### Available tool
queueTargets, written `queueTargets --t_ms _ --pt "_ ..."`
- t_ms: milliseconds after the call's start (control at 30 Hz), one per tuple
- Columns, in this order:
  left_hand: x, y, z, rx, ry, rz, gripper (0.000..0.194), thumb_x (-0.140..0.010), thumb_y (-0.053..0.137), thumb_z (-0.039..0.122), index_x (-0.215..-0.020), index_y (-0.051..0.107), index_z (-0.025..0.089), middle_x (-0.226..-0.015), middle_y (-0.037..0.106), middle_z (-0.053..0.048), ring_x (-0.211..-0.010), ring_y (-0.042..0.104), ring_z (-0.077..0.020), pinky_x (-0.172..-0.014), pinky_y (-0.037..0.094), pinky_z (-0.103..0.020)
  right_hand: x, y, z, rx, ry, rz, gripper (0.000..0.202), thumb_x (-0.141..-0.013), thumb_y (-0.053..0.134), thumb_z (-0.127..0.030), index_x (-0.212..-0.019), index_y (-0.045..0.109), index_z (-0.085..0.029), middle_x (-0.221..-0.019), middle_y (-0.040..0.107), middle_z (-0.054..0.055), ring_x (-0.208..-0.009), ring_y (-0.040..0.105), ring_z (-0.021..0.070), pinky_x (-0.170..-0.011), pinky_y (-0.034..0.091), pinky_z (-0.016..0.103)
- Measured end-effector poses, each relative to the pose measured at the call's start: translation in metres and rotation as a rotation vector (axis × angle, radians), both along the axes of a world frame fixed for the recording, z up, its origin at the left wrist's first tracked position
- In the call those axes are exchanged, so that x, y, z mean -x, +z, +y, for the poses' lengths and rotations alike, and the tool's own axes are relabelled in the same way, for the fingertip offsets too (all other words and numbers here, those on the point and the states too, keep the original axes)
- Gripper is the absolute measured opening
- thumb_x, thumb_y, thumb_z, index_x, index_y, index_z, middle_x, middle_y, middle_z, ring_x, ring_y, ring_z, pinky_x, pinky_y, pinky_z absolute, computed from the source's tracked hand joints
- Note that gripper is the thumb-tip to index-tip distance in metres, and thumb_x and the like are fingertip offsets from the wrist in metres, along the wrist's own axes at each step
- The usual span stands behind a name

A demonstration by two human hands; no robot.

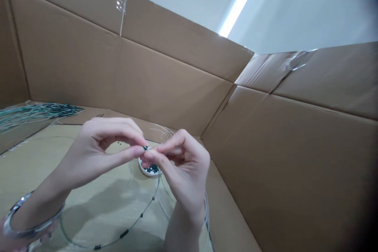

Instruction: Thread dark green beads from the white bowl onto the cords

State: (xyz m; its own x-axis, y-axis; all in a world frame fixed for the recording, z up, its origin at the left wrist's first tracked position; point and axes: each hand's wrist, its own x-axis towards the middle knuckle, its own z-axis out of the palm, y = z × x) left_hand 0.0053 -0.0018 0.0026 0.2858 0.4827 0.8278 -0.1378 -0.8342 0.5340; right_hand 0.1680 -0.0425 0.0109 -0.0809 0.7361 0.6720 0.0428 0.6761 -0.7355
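My left hand (100, 153) pinches a tiny dark bead-like piece (145, 147) between thumb and forefinger. Right beside it, the fingertips of my right hand (184, 169) are pressed together on a thin cord; its end is hidden by the fingers. From there the greenish cord (132, 226) hangs down and loops toward the lower left, with several small black pieces along it. Behind and below the fingertips stands a white bowl (142, 170), partly covered by my right hand. Small dark green pieces (152, 168) lie inside it.
A bundle of green and whitish strands (44, 112) lies at the far left. More pale strands (206, 212) run beside my right forearm, and thin ends (165, 130) stick up behind the hands. Tall cardboard walls (171, 86) enclose the yellowish work surface (23, 173). Tiny dark specks (119, 143) lie behind my left hand.
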Motion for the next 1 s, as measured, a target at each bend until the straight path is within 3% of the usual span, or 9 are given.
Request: queueTargets --t_ms 200,333,433,600,733,800,933,1000 --pt "0.002 0.003 -0.001 0.012 -0.044 0.071 0.012 -0.081 0.065 0.011 -0.082 0.070 0.022 -0.070 0.067 -0.002 -0.062 0.063 -0.0115 -0.055 0.051 -0.017 -0.002 0.002 0.002 0.053 0.066 0.029 0.024 -0.072 0.078 -0.019 -0.070 0.054 -0.018 -0.062 0.072 -0.001 -0.056 0.071 0.0154 -0.049 0.058 0.017" --pt "0.005 0.003 -0.002 -0.063 0.019 0.128 0.015 -0.083 0.062 0.009 -0.083 0.070 0.023 -0.073 0.068 0.000 -0.065 0.063 -0.0106 -0.058 0.049 -0.017 -0.004 0.005 0.006 0.011 0.083 -0.019 0.019 -0.071 0.077 -0.015 -0.074 0.058 -0.017 -0.065 0.073 -0.002 -0.057 0.071 0.0143 -0.050 0.058 0.014" --pt "0.005 0.000 -0.001 -0.133 0.144 0.118 0.016 -0.082 0.062 0.008 -0.080 0.068 0.023 -0.074 0.067 0.001 -0.066 0.062 -0.0101 -0.058 0.047 -0.018 -0.002 0.005 0.007 -0.084 0.017 -0.084 0.014 -0.074 0.073 -0.011 -0.083 0.065 -0.017 -0.071 0.074 -0.001 -0.060 0.072 0.0122 -0.056 0.060 0.014" --pt "0.002 -0.010 0.003 -0.360 0.450 0.070 0.019 -0.078 0.065 0.006 -0.085 0.065 0.023 -0.080 0.067 0.000 -0.070 0.061 -0.0122 -0.063 0.048 -0.022 0.005 0.002 0.007 -0.173 -0.217 -0.205 0.009 -0.079 0.067 -0.010 -0.085 0.068 -0.017 -0.078 0.074 -0.001 -0.064 0.071 0.0096 -0.064 0.061 0.016" --pt "0.000 -0.013 0.007 -0.421 0.541 0.099 0.017 -0.079 0.063 0.007 -0.085 0.062 0.023 -0.080 0.067 0.000 -0.069 0.060 -0.0129 -0.063 0.046 -0.023 0.006 0.000 0.008 -0.138 -0.316 -0.308 0.005 -0.080 0.062 -0.013 -0.079 0.066 -0.016 -0.075 0.072 -0.001 -0.067 0.070 0.0089 -0.066 0.058 0.017" --pt "0.002 -0.013 0.010 -0.402 0.584 0.084 0.014 -0.080 0.062 0.009 -0.083 0.061 0.022 -0.079 0.066 0.000 -0.068 0.059 -0.0123 -0.064 0.044 -0.024 0.001 0.000 0.010 -0.052 -0.365 -0.455 0.006 -0.077 0.060 -0.013 -0.075 0.064 -0.017 -0.072 0.071 -0.002 -0.066 0.069 0.0095 -0.067 0.057 0.020" --pt "0.006 -0.007 0.018 -0.330 0.648 0.084 0.009 -0.082 0.062 0.011 -0.078 0.060 0.019 -0.076 0.064 0.000 -0.066 0.057 -0.0100 -0.063 0.043 -0.023 -0.013 0.001 0.016 0.256 -0.339 -1.042 0.008 -0.070 0.063 -0.011 -0.068 0.066 -0.018 -0.067 0.069 0.000 -0.068 0.067 0.0149 -0.065 0.051 0.026" --pt "0.007 -0.005 0.020 -0.285 0.600 0.149 0.010 -0.084 0.061 0.012 -0.075 0.060 0.017 -0.073 0.063 0.001 -0.065 0.057 -0.0085 -0.062 0.042 -0.021 -0.015 0.002 0.021 0.293 -0.292 -1.083 0.006 -0.072 0.067 -0.018 -0.078 0.069 -0.018 -0.077 0.072 0.003 -0.076 0.068 0.0177 -0.070 0.050 0.028"
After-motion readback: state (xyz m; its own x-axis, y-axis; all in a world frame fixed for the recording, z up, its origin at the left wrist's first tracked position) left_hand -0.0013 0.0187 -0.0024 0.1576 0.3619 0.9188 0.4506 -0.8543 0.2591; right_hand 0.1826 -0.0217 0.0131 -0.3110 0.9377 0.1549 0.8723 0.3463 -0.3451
